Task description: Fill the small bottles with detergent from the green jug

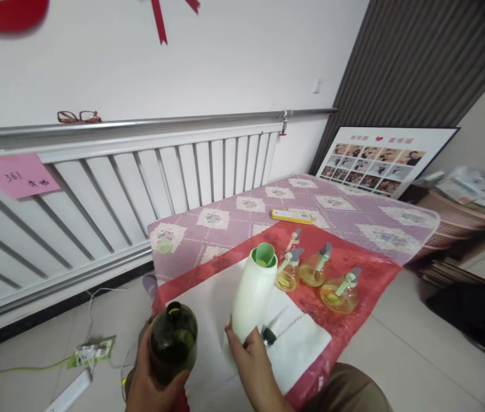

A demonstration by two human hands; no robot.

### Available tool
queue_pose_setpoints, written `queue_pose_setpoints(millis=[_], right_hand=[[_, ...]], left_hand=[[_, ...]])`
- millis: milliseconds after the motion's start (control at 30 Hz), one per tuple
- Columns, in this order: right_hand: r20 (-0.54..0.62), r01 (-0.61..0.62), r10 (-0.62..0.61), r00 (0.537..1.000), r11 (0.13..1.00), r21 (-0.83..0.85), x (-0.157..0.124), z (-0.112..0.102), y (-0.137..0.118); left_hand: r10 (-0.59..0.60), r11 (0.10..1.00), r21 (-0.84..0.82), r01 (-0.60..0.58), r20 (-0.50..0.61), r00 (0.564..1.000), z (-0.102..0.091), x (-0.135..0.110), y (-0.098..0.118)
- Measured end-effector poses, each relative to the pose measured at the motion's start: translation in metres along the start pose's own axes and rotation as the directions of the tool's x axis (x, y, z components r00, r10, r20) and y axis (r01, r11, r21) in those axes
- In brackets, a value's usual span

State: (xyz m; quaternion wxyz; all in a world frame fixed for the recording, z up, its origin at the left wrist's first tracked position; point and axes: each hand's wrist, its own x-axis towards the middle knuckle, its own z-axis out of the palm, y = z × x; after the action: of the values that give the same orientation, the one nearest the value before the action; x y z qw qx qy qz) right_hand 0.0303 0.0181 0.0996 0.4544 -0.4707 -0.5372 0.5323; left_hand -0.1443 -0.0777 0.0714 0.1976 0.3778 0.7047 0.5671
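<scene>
My left hand (156,366) is wrapped round a dark green glass bottle (174,343), which has no cap on its mouth. To its right, my right hand (253,357) grips the lower part of a tall pale-green bottle (253,292) with a green spout at its top. That bottle leans slightly to the right over a white sheet (302,337). A dark cap (269,336) lies on the sheet beside my right fingers. Beyond are several squat glass oil pots, including one pot (339,294) at the right, each with yellow liquid and a grey-topped lid.
A red plastic sheet (371,263) covers part of the table over a purple patterned cloth (337,200). A yellow flat case (291,216) lies farther back. A white radiator (208,171) runs along the wall. Cables and a power strip (71,392) lie on the floor at left.
</scene>
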Motion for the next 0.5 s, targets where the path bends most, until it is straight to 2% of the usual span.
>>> queue_pose_setpoints(millis=[100, 200, 367, 500], right_hand=[[-0.161, -0.048, 0.029, 0.986, 0.992, -0.113, 0.002, -0.005, -0.004], [-0.218, -0.109, 0.069, 0.973, 0.978, -0.177, 0.001, -0.015, -0.004], [-0.119, -0.073, 0.049, 0.992, 0.975, -0.210, -0.004, -0.027, 0.004], [-0.074, -0.024, 0.006, 0.997, 0.969, -0.246, -0.003, -0.028, 0.017]], left_hand=[[0.008, 1.000, -0.026, -0.009, -0.013, 1.000, -0.001, -0.001, 0.000], [0.006, 1.000, -0.028, -0.006, -0.014, 1.000, 0.000, 0.001, 0.007], [0.004, 0.997, -0.078, -0.003, 0.013, 1.000, 0.005, 0.012, 0.036], [0.132, 0.989, -0.074, -0.130, 0.029, 0.991, 0.006, 0.031, 0.066]])
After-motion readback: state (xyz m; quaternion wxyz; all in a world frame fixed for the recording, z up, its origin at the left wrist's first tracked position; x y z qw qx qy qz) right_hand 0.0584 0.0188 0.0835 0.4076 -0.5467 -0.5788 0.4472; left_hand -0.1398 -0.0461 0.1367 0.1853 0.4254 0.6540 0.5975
